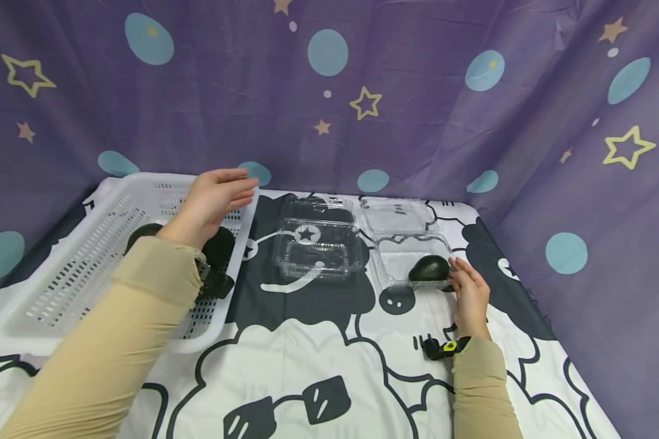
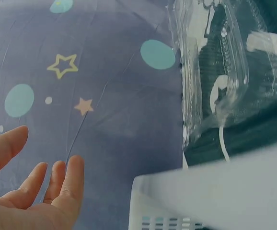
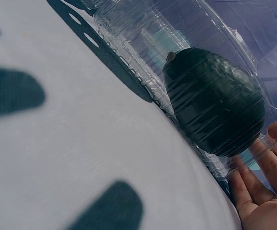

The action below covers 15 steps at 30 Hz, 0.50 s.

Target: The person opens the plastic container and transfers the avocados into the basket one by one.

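An avocado [image 1: 429, 268] lies in the front right part of an open clear plastic clamshell container [image 1: 387, 262]. At that container's right side, my right hand [image 1: 470, 299] holds the edge, thumb and fingers on either side of the rim in the right wrist view. The dark green avocado [image 3: 215, 103] shows through the clear wall there. My left hand [image 1: 214, 198] is raised over the right part of a white plastic basket [image 1: 44, 329], its fingers extended and holding nothing. More avocados [image 1: 219, 247] lie in the basket, partly hidden by my left forearm.
A second clear clamshell container [image 1: 318, 250] stands between the basket and the one with the avocado. A patterned cloth [image 1: 285, 366] covers the table. Purple curtains [image 1: 252, 79] hang behind it and along the sides.
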Available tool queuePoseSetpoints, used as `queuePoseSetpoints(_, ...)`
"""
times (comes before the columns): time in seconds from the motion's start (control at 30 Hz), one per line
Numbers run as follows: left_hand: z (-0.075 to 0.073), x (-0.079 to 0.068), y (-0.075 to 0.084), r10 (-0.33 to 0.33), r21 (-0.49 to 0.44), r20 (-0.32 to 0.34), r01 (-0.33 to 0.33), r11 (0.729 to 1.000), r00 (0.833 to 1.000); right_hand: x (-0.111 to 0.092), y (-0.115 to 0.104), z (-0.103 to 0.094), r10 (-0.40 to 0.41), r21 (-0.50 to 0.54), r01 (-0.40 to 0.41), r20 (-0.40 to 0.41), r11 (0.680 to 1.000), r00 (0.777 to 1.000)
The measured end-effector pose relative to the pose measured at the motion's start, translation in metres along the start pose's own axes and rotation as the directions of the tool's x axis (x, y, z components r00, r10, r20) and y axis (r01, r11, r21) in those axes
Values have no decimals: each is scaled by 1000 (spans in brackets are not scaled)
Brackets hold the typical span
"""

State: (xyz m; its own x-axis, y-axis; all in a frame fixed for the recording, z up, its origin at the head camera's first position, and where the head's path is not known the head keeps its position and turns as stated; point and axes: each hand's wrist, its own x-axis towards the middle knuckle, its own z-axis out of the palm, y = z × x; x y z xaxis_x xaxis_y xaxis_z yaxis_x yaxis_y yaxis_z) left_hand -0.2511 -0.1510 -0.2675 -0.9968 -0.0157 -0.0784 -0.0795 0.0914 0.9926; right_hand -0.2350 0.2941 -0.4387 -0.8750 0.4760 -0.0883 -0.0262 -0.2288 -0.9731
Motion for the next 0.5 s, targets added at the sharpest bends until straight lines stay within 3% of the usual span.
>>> queuePoseSetpoints(0.5, 29, 3, -9, -38, -22, 47, 39, 999, 998, 0, 2, -1, 1, 18, -1, 4, 1000, 1000)
